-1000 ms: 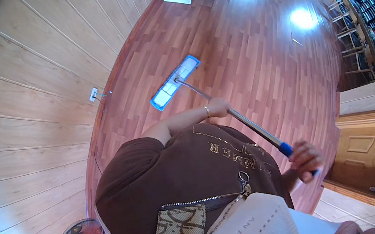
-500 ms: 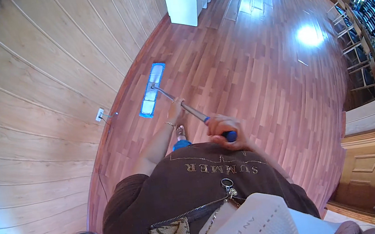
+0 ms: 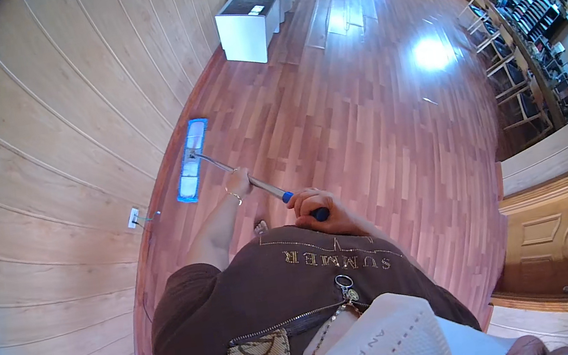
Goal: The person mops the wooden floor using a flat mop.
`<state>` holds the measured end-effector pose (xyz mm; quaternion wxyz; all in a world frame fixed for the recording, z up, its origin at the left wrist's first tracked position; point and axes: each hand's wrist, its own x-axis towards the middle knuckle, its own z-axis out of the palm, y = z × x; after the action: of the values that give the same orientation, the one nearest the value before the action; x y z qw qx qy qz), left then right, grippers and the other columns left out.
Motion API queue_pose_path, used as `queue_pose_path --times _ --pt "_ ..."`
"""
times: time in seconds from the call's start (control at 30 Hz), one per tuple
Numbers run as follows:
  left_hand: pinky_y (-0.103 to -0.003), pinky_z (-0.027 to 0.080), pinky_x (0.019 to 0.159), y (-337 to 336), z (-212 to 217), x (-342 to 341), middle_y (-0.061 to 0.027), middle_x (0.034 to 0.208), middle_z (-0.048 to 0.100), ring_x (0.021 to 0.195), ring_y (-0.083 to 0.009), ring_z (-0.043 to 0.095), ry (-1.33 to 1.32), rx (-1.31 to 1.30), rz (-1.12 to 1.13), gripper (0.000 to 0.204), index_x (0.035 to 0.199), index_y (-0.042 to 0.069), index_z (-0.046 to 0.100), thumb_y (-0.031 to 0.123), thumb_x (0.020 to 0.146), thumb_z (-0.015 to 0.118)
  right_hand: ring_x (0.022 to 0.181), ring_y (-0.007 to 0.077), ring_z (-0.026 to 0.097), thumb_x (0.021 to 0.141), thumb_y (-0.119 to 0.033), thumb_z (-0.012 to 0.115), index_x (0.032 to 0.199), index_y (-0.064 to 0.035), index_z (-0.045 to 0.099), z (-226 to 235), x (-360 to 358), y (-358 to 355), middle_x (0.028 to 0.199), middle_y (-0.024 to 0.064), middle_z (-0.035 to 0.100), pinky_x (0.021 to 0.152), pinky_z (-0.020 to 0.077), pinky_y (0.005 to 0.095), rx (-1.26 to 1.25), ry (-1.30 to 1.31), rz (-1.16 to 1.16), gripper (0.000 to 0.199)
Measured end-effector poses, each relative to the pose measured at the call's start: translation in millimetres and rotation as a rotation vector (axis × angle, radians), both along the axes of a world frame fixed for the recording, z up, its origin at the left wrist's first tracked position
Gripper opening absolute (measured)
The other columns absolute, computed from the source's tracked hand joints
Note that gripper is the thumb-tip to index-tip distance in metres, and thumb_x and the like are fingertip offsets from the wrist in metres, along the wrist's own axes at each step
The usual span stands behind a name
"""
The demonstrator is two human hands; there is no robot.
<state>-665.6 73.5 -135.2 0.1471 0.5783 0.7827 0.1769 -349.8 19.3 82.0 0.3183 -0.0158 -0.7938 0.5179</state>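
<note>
A flat floor mop (image 3: 193,161) with a long blue-edged head lies on the reddish wood floor, close to the left wall. Its metal handle slants back toward my body. Partway down that handle, my left hand (image 3: 238,182) is wrapped round the shaft, a bracelet on its wrist. Nearer to me, my right hand (image 3: 319,210) closes round the blue and black grip at the top end. The fingers of both hands are curled on the handle.
A pale wood-panelled wall (image 3: 65,137) runs along the left, with a socket and plug (image 3: 134,218) low on it. A white cabinet (image 3: 244,33) stands ahead beside bins. Chairs and a long cluttered table (image 3: 530,78) line the right, nearer a wooden door (image 3: 565,238).
The mop head is closer to the left wall, and both hands have shifted left with the handle. The cabinet and right-hand furniture sit further left in view; the fan at lower left has mostly left it.
</note>
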Motion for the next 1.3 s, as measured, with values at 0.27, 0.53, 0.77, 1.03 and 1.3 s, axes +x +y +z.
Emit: queue_pose_path --times 0.27,0.53,0.77,1.03,1.3 --pt "-0.046 0.048 0.066 19.7 53.0 50.4 -0.0144 0.078 0.063 0.079 -0.0335 0.062 0.182 0.219 -0.515 0.016 0.07 0.007 0.064 0.019 0.077 0.055 0.09 0.0293 0.061 0.077 -0.005 0.072 0.071 -0.0019 0.057 57.0 44.6 -11.9 0.078 0.0104 0.061 0.084 0.0466 0.0437 -0.033 -0.001 -0.195 0.016" --pt "-0.046 0.047 0.058 30.6 115.8 206.9 -0.0147 0.073 0.065 0.069 -0.0333 0.064 0.029 -0.121 -1.119 0.031 0.074 0.01 0.069 0.04 0.071 0.067 0.075 0.0269 0.069 0.066 -0.016 0.068 0.063 -0.0054 0.061 130.9 154.7 -74.5 0.066 0.0092 0.066 0.088 0.045 0.0465 0.254 -0.075 -0.519 0.013" --pt "-0.046 0.043 0.057 -20.9 148.6 362.2 -0.0151 0.064 0.061 0.061 -0.0335 0.059 -0.142 -0.318 -1.578 0.036 0.071 0.007 0.066 0.043 0.067 0.067 0.068 0.0266 0.065 0.08 -0.048 0.063 0.077 -0.0068 0.064 171.9 250.8 -179.7 0.069 0.0098 0.065 0.075 0.0477 0.0462 0.695 -0.232 -0.887 0.042" --pt "-0.048 0.044 0.061 -75.6 140.2 428.5 -0.0156 0.067 0.062 0.068 -0.0371 0.06 -0.076 -0.181 -1.792 0.031 0.073 0.008 0.064 0.039 0.07 0.064 0.059 0.0223 0.062 0.082 -0.056 0.059 0.076 -0.0131 0.06 181.3 284.4 -242.9 0.06 0.0039 0.06 0.068 0.0486 0.0434 0.887 -0.216 -1.085 0.044" --pt "-0.049 0.045 0.056 -66.8 137.8 402.4 -0.0142 0.063 0.06 0.062 -0.0366 0.06 -0.187 -0.18 -1.528 0.023 0.067 0.01 0.061 0.033 0.071 0.063 0.065 0.024 0.066 0.08 -0.051 0.066 0.077 -0.012 0.059 162.9 282.4 -216.8 0.071 0.0065 0.066 0.069 0.0491 0.0426 0.75 -0.141 -0.858 0.04"
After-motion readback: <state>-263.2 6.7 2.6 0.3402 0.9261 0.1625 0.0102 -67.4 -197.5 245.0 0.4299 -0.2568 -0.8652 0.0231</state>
